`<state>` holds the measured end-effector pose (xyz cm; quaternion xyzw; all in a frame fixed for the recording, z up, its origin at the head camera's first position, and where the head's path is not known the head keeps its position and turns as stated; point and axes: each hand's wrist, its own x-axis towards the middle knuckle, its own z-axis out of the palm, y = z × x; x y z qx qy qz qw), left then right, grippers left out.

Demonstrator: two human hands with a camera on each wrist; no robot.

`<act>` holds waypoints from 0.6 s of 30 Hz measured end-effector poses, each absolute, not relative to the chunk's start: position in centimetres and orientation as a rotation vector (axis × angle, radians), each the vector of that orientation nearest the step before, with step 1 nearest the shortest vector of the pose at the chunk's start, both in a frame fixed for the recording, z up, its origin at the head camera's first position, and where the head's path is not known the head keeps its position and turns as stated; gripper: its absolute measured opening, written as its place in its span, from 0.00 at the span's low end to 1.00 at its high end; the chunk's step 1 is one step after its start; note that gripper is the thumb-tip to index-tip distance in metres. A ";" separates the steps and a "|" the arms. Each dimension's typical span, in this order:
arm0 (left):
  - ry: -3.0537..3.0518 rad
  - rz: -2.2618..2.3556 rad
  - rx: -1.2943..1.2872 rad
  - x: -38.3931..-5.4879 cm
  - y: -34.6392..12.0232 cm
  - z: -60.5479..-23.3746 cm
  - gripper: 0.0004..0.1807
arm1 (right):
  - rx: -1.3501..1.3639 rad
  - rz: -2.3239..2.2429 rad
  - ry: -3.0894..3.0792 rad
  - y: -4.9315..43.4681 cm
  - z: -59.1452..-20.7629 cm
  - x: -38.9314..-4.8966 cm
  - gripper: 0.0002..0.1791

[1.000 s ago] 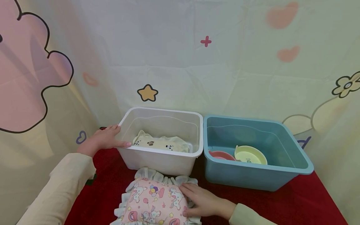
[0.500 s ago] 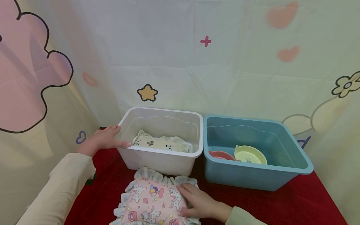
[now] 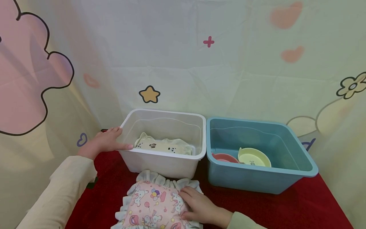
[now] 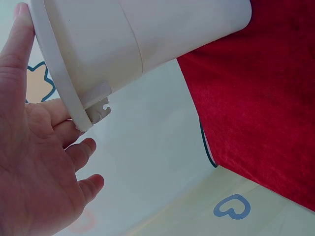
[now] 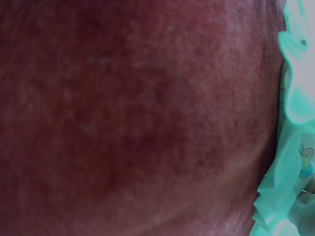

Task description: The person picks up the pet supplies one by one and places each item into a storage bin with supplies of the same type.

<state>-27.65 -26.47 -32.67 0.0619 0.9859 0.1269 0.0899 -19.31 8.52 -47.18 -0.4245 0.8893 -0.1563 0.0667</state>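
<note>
My left hand [image 3: 107, 141] rests on the left front corner of the white plastic bin [image 3: 160, 163]. In the left wrist view, the thumb lies along the bin rim [image 4: 58, 69], with two fingertips behind it and the other fingers loose in the air. A pink pillow [image 3: 155, 203] with unicorn print and white ruffles lies flat, right in front of this bin. My right hand [image 3: 200, 206] rests on its right edge, fingers on top and thumb spread toward me. At the right border of the right wrist view, a fingertip [image 5: 304, 211] touches the ruffle [image 5: 278, 187].
A cream cloth piece [image 3: 163, 146] with a wavy edge and dark motifs lies inside the white bin. To its right stands a blue bin [image 3: 254, 179] with a red dish [image 3: 226, 157] and a yellow dish [image 3: 255, 157]. Red cloth [image 3: 303, 206] covers the table; a printed curtain [image 3: 183, 63] hangs behind.
My right hand has slid slightly left over the pillow, whose right ruffle has shifted a little left too. The left hand and both bins have stayed in place.
</note>
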 end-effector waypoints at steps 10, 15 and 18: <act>2.926 0.389 0.184 -27.6 -26.5 -32.7 0.60 | -1.276 -0.458 2.710 7.9 -46.8 -19.1 0.29; 2.926 0.400 0.160 -27.6 -26.4 -32.7 0.60 | -1.278 -0.439 2.723 7.7 -46.8 -19.1 0.28; 2.926 0.402 0.152 -27.6 -26.4 -32.8 0.61 | -1.264 -0.448 2.727 7.6 -46.9 -19.1 0.28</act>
